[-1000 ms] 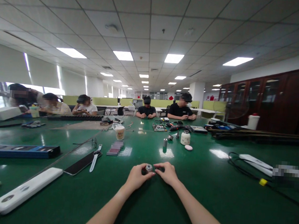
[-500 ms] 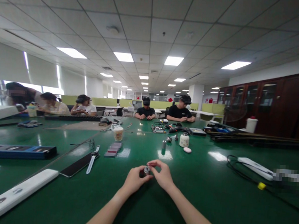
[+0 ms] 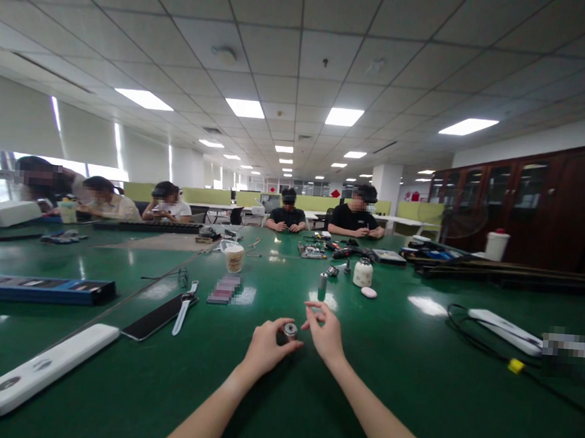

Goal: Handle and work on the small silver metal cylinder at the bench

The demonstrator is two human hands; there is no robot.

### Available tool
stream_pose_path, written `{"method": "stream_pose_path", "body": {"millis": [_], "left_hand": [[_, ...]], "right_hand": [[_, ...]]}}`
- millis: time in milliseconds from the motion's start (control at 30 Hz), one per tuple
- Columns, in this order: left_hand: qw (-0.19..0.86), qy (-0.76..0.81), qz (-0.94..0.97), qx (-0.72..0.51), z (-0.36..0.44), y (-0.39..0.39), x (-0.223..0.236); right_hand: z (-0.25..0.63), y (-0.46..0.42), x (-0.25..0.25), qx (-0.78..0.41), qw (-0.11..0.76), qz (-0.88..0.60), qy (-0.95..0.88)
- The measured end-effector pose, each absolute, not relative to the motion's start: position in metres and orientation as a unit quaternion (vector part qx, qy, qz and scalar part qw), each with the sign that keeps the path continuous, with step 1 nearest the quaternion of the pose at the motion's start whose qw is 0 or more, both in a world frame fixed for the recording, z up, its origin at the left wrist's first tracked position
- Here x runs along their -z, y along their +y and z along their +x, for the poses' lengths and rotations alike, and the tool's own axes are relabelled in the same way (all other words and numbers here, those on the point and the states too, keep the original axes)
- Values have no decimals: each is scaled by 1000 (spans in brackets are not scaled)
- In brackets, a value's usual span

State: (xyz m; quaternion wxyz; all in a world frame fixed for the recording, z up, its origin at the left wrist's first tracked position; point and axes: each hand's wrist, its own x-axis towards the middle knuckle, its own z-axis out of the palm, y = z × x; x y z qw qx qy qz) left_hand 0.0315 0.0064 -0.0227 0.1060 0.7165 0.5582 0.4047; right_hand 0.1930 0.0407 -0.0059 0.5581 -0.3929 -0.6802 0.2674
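My left hand (image 3: 266, 346) is closed around a small round metal part (image 3: 291, 330) with a dark body, held just above the green table (image 3: 391, 379). My right hand (image 3: 325, 331) hovers just right of the part, thumb and forefinger pinched together and the other fingers curled; whether anything tiny sits in that pinch I cannot make out. Both forearms reach in from the bottom edge.
Ahead stand a small metal cylinder (image 3: 323, 280), a white jar (image 3: 363, 272), a white oval lid (image 3: 368, 292) and a paper cup (image 3: 234, 257). To the left lie a wristwatch (image 3: 185, 301), a dark phone (image 3: 158, 318), a white power strip (image 3: 41, 368). Several people sit at the far side.
My right hand has lifted off the metal part and moved slightly right and up, now pinched. My left hand keeps hold of the part.
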Motion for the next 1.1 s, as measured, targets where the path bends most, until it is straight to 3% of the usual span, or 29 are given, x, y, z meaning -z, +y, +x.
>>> {"method": "stream_pose_path", "body": {"millis": [233,400,600,833,1100], "left_hand": [[63,555,685,-467,30,3,11],[68,558,674,-480,33,4,10],[11,545,665,-511,10,16,4],[4,708,630,-321,-30,28,27],[-19,690,643,-332,-20,26,23]], "right_hand": [[198,59,28,-374,551,-428,-611],[190,59,35,-464,455,-434,-624],[187,48,34,-465,371,-412,-690],[188,48,38,-447,362,-404,-711],[188,49,38,-430,345,-412,-726]]}}
